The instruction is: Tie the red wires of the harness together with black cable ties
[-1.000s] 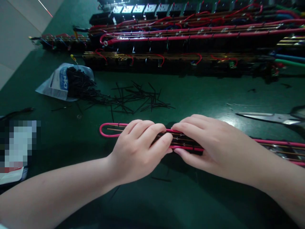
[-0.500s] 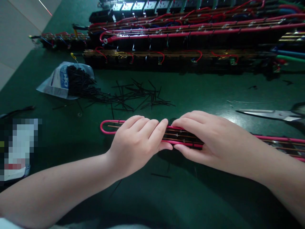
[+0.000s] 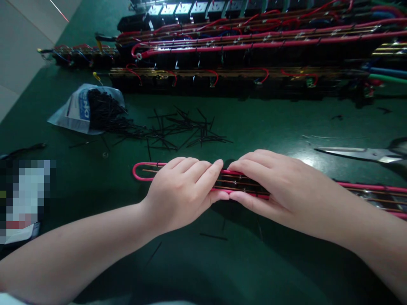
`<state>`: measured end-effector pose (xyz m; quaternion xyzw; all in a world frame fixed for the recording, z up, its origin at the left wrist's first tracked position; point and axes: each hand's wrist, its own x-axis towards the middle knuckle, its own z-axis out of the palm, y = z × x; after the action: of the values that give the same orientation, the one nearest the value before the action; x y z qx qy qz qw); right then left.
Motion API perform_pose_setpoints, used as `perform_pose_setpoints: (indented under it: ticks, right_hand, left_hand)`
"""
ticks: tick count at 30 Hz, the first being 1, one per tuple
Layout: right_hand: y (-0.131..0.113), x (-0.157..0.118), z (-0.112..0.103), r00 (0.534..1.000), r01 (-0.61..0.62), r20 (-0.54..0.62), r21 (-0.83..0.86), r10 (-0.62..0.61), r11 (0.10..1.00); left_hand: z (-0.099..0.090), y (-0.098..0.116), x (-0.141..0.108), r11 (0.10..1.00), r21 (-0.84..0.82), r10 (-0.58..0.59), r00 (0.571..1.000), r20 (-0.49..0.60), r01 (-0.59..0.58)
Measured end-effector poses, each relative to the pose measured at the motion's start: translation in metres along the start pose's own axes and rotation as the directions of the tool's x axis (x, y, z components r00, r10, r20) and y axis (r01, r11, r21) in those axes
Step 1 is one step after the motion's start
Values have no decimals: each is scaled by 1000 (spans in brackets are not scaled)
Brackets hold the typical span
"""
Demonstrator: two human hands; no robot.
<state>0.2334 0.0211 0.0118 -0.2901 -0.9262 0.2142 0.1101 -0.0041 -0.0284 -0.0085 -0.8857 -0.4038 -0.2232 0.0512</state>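
Since a second ago, the left hand's forefinger has been straightened across to the far edge of the red-cabled strip (image 3: 237,180), while the right hand (image 3: 280,190) has been kept almost where it was. Both edges of the strip are gripped by the left hand (image 3: 178,195), with its fingers laid over the far edge and its thumb along the near one. Between the right hand's fingers and thumb the strip is likewise held, spanned from edge to edge. Whether the two thumb tips are touching cannot be told.

At the strip's left end, a loop is formed by the red cable (image 3: 135,171), and thin brass-coloured rails are framed inside it. Beyond the strip, loose black cable ties (image 3: 187,129) are scattered on the green surface (image 3: 270,123), spilled from a clear bag (image 3: 71,108) beyond its left end. Scissors (image 3: 359,153) are laid beyond its right part, blades pointed left. Farther beyond the strip, wired socket assemblies (image 3: 222,46) are lined up in rows.
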Motion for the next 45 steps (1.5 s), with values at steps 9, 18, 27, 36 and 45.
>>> perform_pose_setpoints:
  ticks: [9,18,27,36,45]
  right_hand:
    - [-4,-1,-3,1000,-7,7,20,7,1000]
    - [-3,1,-2,1000,-17,2,11,17,1000]
    - [-4,-1,-4,997,-62,51,24,61,998]
    - [-3,2,-2,998,-56,34,35,55,998]
    - [-4,1,-2,998,-53,28,38,52,998]
  left_hand:
    - [-1,1,0,1000,11,13,1000,2,-13]
    - [0,3,0,1000,-14,-12,1000,19,12]
    - [-51,-45,10,957,-5,-284,943,175,289]
    - [-32,-107,3,923,58,-366,819,442,381]
    - [-31,-106,1,966,107,-259,850,460,236]
